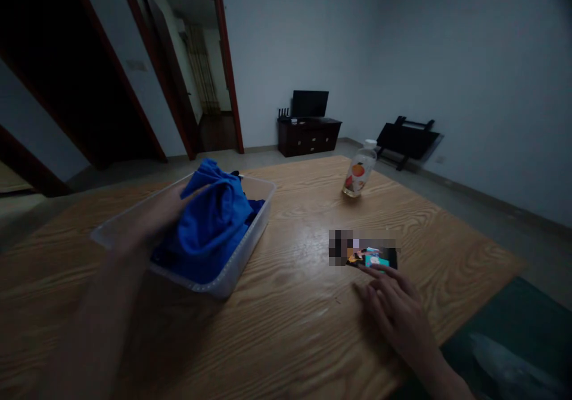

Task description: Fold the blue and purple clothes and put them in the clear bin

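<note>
Over a clear plastic tub point(248, 254) at the left of the table, my left hand point(163, 212) is blurred by motion and grips a bunched blue cloth point(214, 209). The cloth covers most of its fingers. Darker blue fabric point(201, 266) lies inside the tub beneath it. To the right, a phone point(378, 258) with a lit screen lies flat on the wood; part of it is pixelated. My right hand point(395, 304) has its fingers stretched out, fingertips at the phone's near edge, holding nothing.
A clear bottle point(360, 173) with fruit pictures and a white cap stands toward the table's far right corner. The wooden table point(308, 322) ends at the right beside dark green fabric point(504, 328). Beyond are a cabinet point(308, 136) with a screen and an open doorway.
</note>
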`<state>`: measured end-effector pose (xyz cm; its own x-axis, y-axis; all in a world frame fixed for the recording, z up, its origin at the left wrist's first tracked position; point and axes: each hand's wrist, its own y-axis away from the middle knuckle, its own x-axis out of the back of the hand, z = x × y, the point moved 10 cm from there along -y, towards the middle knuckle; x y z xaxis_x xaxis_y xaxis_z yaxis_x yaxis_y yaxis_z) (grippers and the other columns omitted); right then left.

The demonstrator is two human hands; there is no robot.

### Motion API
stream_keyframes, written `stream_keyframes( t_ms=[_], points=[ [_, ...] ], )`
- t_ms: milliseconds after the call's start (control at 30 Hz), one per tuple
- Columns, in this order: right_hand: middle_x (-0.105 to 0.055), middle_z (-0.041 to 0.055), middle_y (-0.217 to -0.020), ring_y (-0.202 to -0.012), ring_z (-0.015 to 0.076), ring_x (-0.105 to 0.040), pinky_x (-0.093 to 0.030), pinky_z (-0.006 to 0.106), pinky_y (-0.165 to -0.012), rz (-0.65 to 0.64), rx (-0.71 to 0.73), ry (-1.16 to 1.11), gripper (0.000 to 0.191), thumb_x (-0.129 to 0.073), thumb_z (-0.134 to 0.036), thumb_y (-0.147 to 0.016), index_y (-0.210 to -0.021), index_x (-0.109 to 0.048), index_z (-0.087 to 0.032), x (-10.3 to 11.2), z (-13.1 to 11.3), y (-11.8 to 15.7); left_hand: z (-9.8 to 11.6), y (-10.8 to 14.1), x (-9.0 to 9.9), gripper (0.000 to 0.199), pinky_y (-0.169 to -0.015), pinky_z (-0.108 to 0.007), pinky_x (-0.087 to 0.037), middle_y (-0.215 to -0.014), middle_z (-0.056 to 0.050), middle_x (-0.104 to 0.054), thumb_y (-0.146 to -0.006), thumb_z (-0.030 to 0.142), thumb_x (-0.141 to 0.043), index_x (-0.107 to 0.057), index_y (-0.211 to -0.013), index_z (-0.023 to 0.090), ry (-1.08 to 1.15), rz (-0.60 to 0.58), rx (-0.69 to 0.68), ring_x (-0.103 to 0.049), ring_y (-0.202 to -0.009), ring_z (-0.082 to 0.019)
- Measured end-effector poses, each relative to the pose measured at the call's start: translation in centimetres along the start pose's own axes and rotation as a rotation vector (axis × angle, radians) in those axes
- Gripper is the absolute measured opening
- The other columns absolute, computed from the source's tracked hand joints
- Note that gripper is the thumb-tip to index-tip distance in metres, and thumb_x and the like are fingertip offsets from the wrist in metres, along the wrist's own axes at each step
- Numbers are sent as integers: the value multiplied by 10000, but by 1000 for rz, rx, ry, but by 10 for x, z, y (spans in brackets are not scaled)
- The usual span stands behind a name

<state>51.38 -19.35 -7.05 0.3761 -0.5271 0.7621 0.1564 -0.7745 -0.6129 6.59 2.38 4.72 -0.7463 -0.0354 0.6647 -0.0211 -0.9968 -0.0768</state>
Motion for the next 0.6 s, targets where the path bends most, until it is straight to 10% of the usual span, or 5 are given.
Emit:
stream_keyframes(
  t_ms=[200,600],
  points=[
    [-745,120,-1350,-1381,371,-589,-521,604,-1074,-9,-55,140,411,-545,-398,-1102,-1482,-587,-247,-7,30,-9,-21,-12,-31,830,-1012,-459,-614,-1368,-125,-768,-833,827,-677,-670,-1426,245,-117,-186,10,-759,-1177,-374],
    [-762,88,-1272,-1204,312,-687,-557,459,-983,61,-240,-155,221,-537,-404,-1109,-974,-644,-266,7,31,-16,-46,-20,-40,847,-1071,-526,-523,-1356,-155,-756,-888,916,-462,-696,-1349,245,-420,-196,-38,-707,-1237,-434]
  ],
)
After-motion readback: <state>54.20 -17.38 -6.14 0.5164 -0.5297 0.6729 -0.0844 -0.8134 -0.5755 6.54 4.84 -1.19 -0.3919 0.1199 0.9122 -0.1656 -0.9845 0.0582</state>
